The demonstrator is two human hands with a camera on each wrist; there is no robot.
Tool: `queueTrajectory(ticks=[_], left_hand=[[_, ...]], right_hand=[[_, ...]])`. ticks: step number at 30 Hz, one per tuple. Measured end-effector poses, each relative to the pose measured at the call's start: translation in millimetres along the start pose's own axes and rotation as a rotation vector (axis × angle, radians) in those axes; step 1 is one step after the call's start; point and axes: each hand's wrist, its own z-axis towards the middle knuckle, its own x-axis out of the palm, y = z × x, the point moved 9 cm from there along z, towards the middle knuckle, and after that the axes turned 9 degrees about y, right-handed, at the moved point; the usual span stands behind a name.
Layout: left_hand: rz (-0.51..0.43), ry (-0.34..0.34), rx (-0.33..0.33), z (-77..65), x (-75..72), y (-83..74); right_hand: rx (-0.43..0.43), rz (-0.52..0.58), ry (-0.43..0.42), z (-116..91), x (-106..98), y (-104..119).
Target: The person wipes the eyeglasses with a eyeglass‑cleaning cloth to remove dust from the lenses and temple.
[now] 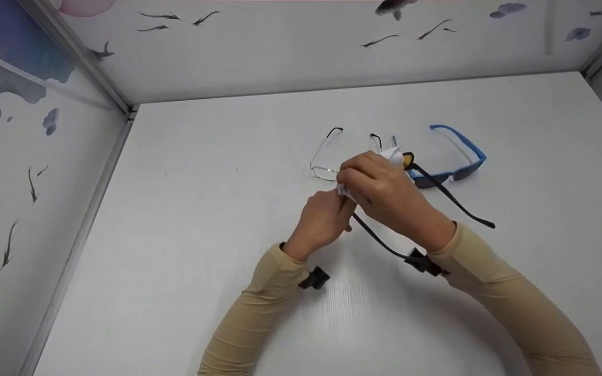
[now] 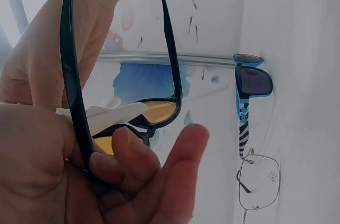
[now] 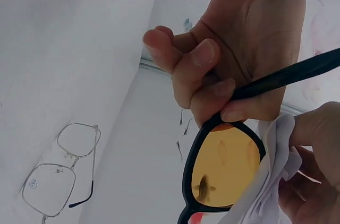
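Black-framed glasses with yellow lenses (image 3: 226, 160) are held above the table between both hands, their temples (image 1: 450, 198) unfolded. My left hand (image 1: 324, 219) pinches the frame near one hinge, as the right wrist view shows. My right hand (image 1: 387, 196) grips a crumpled white cloth (image 3: 265, 187), which lies against a yellow lens and covers part of it. From the head view, the hands hide most of the glasses' front. The cloth (image 2: 117, 115) also reaches across the lenses in the left wrist view.
Thin metal-framed glasses (image 1: 324, 173) lie on the white table (image 1: 201, 209), just beyond the hands. Blue sunglasses (image 1: 469, 171) with dark lenses and patterned temples rest to their right. Printed panels (image 1: 280, 52) stand along the table's back and left sides.
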Motion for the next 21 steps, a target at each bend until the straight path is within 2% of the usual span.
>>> queueTrajectory(ticks=[4, 8, 11, 14, 21], left_hand=[[-0.019, -0.001, -0.027, 0.6, -0.4, 0.4], [-0.07, -0.003, -0.082, -0.1, -2.7, 4.2], [-0.09, -0.018, -0.095, -1.4, -6.0, 5.1], [-0.081, -0.023, -0.09, -2.5, -7.1, 3.8], [0.012, -0.043, -0.073, -4.0, -8.0, -1.8]], right_hand=[[0.037, -0.067, -0.056, -5.2, -7.3, -6.0], [0.145, -0.095, -0.103, -13.3, -15.8, -21.3], [0.212, -0.135, -0.122, -18.8, -18.6, -31.5], [0.235, -0.192, -0.162, -23.0, -20.3, -35.7], [0.252, -0.327, -0.264, -25.2, -28.6, -36.0]])
